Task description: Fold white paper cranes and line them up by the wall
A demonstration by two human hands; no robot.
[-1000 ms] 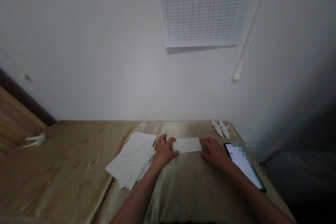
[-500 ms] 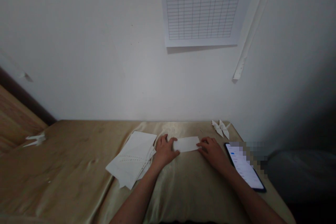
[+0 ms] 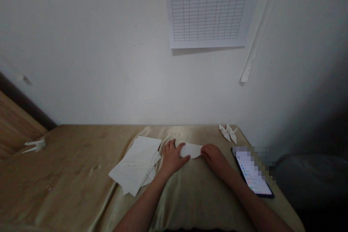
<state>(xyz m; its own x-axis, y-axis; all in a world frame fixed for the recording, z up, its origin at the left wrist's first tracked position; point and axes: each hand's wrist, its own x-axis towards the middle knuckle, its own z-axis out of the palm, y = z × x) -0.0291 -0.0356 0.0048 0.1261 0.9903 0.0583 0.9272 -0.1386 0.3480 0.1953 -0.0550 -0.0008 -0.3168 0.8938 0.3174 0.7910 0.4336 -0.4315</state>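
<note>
paper strip [image 3: 191,150] near the far edge of the worktop [image 3: 81,174], left hand [image 3: 172,158] and right hand [image 3: 214,158] half-closed, gripping either end; best with even pressure from both sides, no crumpling.

A plain room in a home, with gold satin cloth [image 3: 67,177] and a paper wall chart [image 3: 208,9].

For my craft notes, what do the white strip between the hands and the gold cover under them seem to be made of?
The white strip looks like thin, matte paper, with a soft bend and no shine. The gold cover looks like satin-finish fabric, showing a glossy sheen and soft creases; its exact fibre can't be told.
</note>
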